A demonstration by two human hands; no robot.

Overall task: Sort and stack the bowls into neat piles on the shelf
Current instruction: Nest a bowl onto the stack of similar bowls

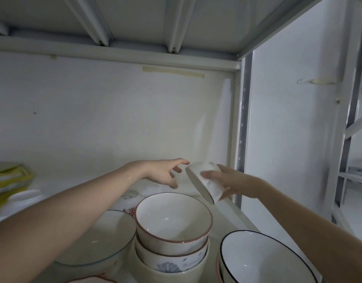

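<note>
In the head view, the right hand [227,180] gripped a small white bowl [204,181], dark-rimmed and tipped on its side in the air above the shelf [233,213], its mouth facing left. The left hand [163,172] hovered just beside that rim with fingers spread, holding nothing. Below stood a stack of red-rimmed bowls [173,227], flanked by a blue-rimmed bowl [100,240] and a black-rimmed bowl [264,260].

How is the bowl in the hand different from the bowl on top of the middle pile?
The held bowl is tipped on its side in the right hand; the top bowl sits upright on its pile. The held bowl's rim looks dark; the top bowl's is reddish-brown. The held bowl looks smaller. Both are white.
</note>
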